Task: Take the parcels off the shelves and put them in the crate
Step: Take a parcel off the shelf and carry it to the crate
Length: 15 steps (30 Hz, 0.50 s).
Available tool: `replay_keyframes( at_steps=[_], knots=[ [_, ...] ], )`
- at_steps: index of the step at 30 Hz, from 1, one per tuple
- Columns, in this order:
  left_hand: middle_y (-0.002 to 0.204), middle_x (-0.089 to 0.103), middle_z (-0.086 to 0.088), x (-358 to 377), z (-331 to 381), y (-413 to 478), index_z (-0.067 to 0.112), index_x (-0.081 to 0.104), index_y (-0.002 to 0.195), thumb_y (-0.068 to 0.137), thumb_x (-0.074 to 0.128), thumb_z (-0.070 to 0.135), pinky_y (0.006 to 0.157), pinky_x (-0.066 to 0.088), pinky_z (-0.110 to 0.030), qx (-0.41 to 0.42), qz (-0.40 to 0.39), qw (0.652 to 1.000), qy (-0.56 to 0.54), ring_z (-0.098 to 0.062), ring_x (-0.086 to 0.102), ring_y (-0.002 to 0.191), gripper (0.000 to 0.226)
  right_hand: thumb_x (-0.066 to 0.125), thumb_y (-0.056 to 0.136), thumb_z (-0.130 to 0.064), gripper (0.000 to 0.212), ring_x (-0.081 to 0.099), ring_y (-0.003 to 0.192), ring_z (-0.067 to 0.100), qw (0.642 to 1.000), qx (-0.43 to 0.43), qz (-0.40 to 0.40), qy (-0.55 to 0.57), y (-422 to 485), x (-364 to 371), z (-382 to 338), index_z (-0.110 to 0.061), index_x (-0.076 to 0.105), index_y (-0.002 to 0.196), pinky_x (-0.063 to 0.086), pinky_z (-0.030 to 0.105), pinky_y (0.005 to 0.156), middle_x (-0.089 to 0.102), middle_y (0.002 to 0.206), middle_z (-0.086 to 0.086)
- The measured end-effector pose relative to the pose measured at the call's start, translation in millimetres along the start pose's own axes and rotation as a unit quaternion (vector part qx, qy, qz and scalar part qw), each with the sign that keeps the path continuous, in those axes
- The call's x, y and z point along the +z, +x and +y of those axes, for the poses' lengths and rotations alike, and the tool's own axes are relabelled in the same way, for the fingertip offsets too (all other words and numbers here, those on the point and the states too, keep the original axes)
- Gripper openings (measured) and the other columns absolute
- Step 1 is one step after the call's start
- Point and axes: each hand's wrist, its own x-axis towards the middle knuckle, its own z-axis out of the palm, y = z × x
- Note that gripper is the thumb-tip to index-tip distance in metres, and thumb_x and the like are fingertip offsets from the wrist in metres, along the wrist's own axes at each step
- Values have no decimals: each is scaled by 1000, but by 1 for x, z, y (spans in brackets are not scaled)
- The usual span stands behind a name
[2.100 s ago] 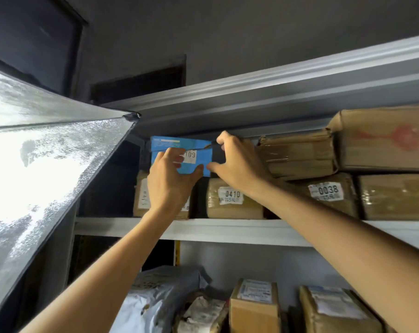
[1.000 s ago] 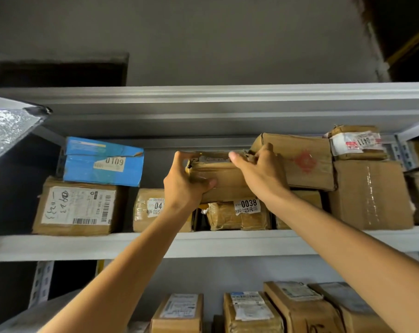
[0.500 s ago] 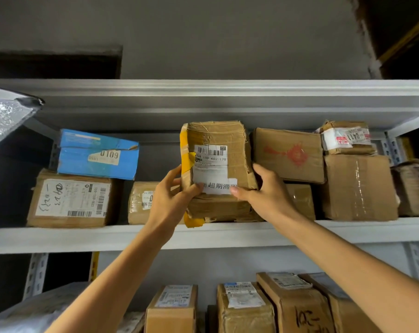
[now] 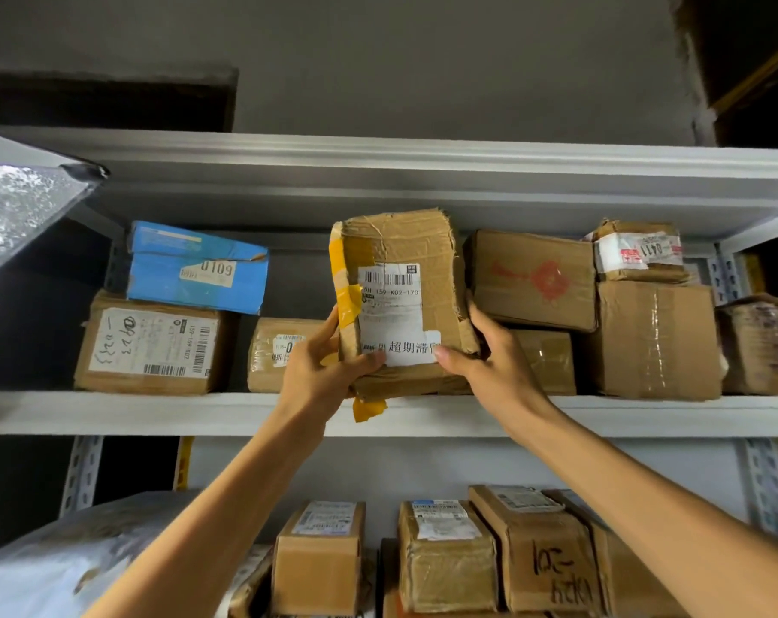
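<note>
Grey wall, white shelf (taped parcel)

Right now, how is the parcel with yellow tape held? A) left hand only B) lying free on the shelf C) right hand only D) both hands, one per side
D: the left hand and right hand grip the parcel at opposite sides.

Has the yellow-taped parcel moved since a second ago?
Yes. The parcel, held by left hand and right hand, has tipped upright and forward from beside the red-stamped box, down to the shelf edge.
</note>
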Motion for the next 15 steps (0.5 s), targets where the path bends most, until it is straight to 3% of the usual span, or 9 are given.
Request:
replay_keyframes(
  at_steps=[3,8,12,15],
  knots=[
    [105,73,7,3,-5,-10,36,62,122,77,77,4,72,59,-31,48,26,998,-8,-19,71,96,57,67,88,-9,80,54,116,-4,999,-31,-7,11,-6,-3,-5,-39,26,149,44,27,104,57,127,-23],
    [106,71,8,19,13,-14,37,48,140,74,80,7,74,60,-31,123,39,992,-4,-16,70,97,79,71,82,1,96,48,120,-13,996,-80,38,0,-7,-22,-23,-35,18,153,42,11,99,48,137,-22],
    [110,70,7,51,25,-17,35,44,142,68,83,12,80,59,-40,187,32,982,14,-14,69,98,88,76,73,5,106,36,132,-11,988,-110,89,-66,-15,-56,-38,-33,19,153,36,14,105,40,145,-22],
    [115,68,6,81,23,-17,32,44,143,68,86,8,82,58,-42,210,18,977,-17,-16,68,103,90,78,72,4,97,45,128,-3,978,-123,113,-123,-28,-90,-43,-26,29,150,43,19,103,49,142,-14]
  ],
)
